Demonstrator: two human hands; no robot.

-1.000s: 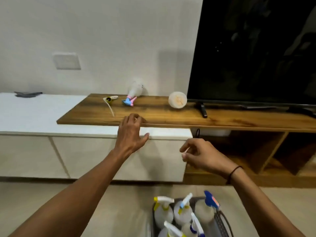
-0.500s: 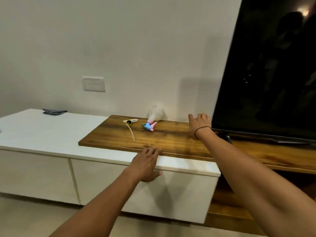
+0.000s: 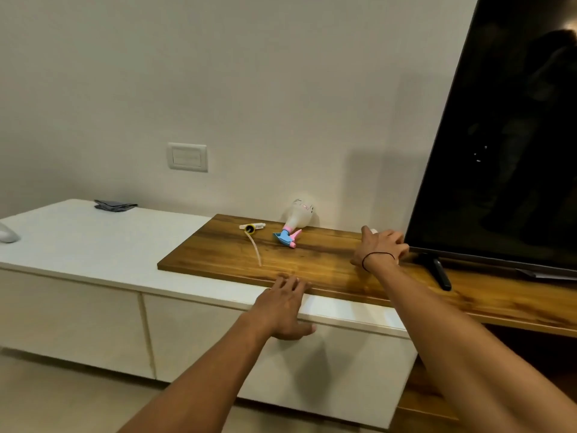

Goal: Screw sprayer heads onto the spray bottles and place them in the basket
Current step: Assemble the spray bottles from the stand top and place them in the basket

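A white spray bottle (image 3: 299, 214) with a blue and pink sprayer head (image 3: 286, 239) lies on its side at the back of the wooden shelf (image 3: 312, 260). Left of it lies a loose white and yellow sprayer head (image 3: 251, 227) with its long tube pointing toward me. My right hand (image 3: 382, 246) reaches over the shelf beside the TV and curls over a second white bottle (image 3: 373, 230), which it almost wholly hides. My left hand (image 3: 282, 307) rests with straight fingers on the shelf's front edge. The basket is out of view.
A large black TV (image 3: 515, 135) stands at the right, its foot (image 3: 437, 273) just beyond my right hand. The white cabinet (image 3: 93, 245) runs left under the shelf, with a grey cloth (image 3: 115, 205) at its back and a white object (image 3: 6, 234) at the left edge.
My right hand went from in front of the cabinet up onto the shelf and closed over the lying white bottle. The view rose, so the basket on the floor left the frame.
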